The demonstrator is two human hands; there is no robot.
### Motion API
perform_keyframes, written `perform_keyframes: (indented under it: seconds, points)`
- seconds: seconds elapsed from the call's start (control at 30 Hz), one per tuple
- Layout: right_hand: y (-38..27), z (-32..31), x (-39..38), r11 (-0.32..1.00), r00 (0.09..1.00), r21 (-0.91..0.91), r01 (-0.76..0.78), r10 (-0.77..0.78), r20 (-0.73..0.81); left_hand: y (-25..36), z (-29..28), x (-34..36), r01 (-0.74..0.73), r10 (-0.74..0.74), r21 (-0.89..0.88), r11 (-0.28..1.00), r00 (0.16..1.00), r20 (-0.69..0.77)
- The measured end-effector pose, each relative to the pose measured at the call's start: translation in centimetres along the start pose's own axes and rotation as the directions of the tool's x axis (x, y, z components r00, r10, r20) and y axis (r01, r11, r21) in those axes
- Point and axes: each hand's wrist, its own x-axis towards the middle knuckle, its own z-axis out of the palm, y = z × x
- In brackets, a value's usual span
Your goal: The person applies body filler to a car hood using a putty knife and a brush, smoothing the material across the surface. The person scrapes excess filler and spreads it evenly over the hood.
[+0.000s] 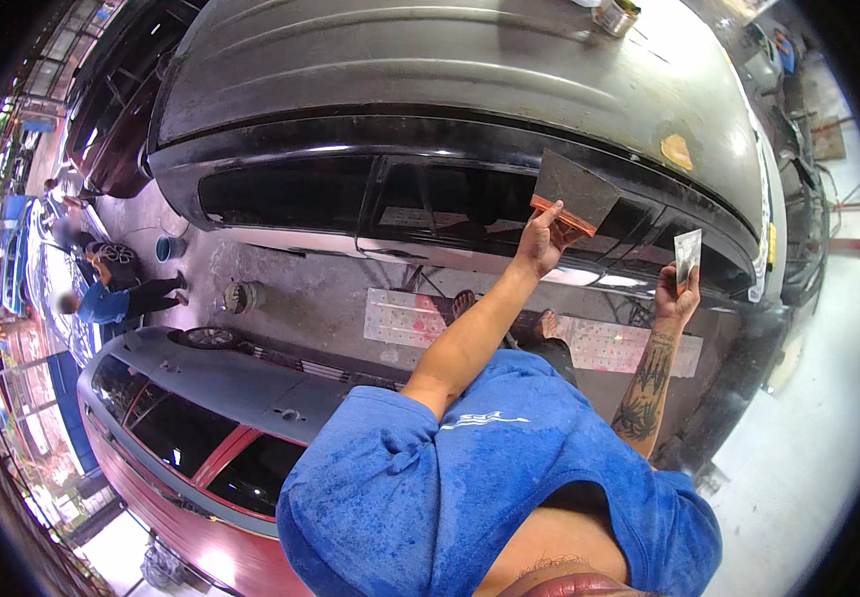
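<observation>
My left hand (545, 242) is closed on the orange-red edge of a dark, flat putty board (574, 187), which is held up in front of the van's side windows. To the right, my right hand (675, 300) grips a putty knife (687, 251) by its orange handle; its pale, smeared blade points up. The two tools are apart. Beyond them stands a dark van (340, 189) with a dull grey roof (430, 85). A tan patch (676, 151), perhaps filler, shows near the roof's right edge.
An open tin (616, 17) sits on the roof. I stand on a stained, pale perforated plank (400, 316). Behind me is a red and grey car (201, 398). On the floor to the left are a round container (244, 298) and a blue bucket (164, 248). People in blue (103, 303) are further left.
</observation>
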Motion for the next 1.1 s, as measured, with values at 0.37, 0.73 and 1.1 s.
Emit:
perform_keyframes:
  seconds: [0.37, 0.73, 1.1]
  points:
    - [-6.8, -5.6, 4.1, 0.986, 0.999, 0.165, -0.036, 0.034, 0.015, -8.6, 1.6, 2.4, -0.019, 0.030, 0.123, 0.992, 0.996, -0.090]
    - [0.7, 9.8, 14.2, 0.800, 0.928, -0.550, 0.238, -0.021, 0.371, -11.4, -4.6, -4.1, -0.289, 0.276, -0.027, 0.957, 0.934, -0.225]
    - [20.5, 15.6, 21.7, 0.445, 0.730, -0.683, 0.579, 0.089, 0.677, -12.8, -14.8, -10.3, -0.351, 0.247, -0.180, 0.919, 0.868, -0.430]
